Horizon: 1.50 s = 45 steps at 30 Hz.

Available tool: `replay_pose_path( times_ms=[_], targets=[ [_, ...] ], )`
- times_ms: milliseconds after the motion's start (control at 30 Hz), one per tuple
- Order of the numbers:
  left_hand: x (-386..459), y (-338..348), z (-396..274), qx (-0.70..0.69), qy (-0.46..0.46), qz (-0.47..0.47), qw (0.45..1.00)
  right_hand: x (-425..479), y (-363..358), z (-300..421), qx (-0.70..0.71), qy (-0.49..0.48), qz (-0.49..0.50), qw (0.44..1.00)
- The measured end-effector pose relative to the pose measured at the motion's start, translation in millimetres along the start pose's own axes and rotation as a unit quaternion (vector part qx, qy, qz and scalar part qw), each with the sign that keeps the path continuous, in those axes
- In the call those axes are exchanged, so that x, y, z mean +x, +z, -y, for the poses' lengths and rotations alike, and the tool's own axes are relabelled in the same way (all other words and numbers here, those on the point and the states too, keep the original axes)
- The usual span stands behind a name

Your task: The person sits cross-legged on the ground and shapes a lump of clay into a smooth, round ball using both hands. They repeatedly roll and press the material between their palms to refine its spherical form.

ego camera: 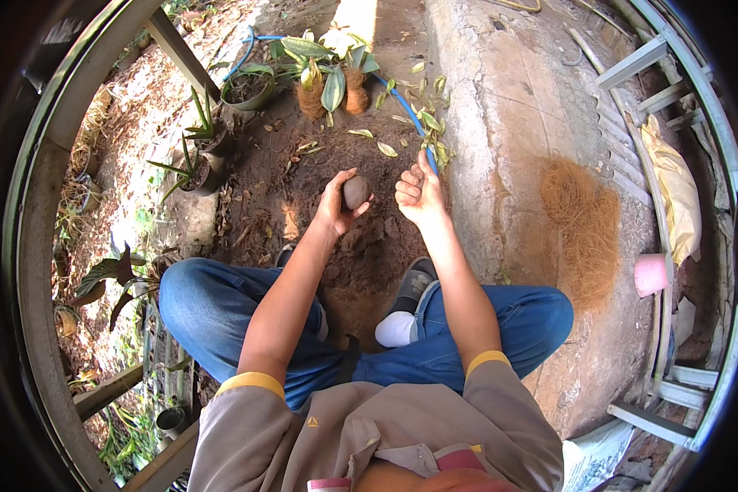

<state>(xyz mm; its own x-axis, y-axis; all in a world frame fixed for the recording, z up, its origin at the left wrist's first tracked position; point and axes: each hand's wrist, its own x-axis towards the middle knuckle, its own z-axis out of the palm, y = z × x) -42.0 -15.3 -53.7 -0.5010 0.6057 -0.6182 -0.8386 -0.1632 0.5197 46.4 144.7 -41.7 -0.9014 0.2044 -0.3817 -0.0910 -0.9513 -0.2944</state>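
Note:
A smooth, rounded grey-brown ball [357, 192], apparently of packed soil, rests in my left hand [331, 206], with the fingers curled around its side. My right hand [421, 194] is raised apart from it, fingers folded in and thumb pointing up. Nothing shows inside that fist; a thin strand there would be too fine to make out. Beneath both hands lies loose dark soil [375, 240], heaped between my feet. Beyond it stand two leafy variegated plants whose root balls are wrapped in brown fibre, one on the left [310, 98] and one on the right [356, 92].
A blue hose [409, 109] runs behind the plants and past my right hand. Loose coconut fibre [581, 240] lies on the concrete at right, near a pink pot [650, 274] and a beige sack [670, 184]. Potted plants [203, 178] line the left, beside a wooden frame [43, 203].

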Motion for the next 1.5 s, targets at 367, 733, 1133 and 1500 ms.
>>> replay_pose_path(
  times_ms=[367, 733, 1133, 1500],
  targets=[
    [-4, 2, -2, -0.032, 0.006, 0.006, 0.999, -1, 4, -8, 0.035, 0.019, 0.01, 0.999],
    [1, 3, 0, -0.06, -0.03, 0.08, 0.995, 3, -7, -8, -0.058, 0.005, 0.08, 0.995],
    [3, 6, 4, -0.034, -0.011, 0.048, 0.998, 39, -71, 3, 0.021, 0.011, 0.257, 0.966],
    [-5, 10, 1, -0.063, -0.019, 0.041, 0.997, 16, -29, -8, 0.07, -0.021, 0.036, 0.997]
  ],
)
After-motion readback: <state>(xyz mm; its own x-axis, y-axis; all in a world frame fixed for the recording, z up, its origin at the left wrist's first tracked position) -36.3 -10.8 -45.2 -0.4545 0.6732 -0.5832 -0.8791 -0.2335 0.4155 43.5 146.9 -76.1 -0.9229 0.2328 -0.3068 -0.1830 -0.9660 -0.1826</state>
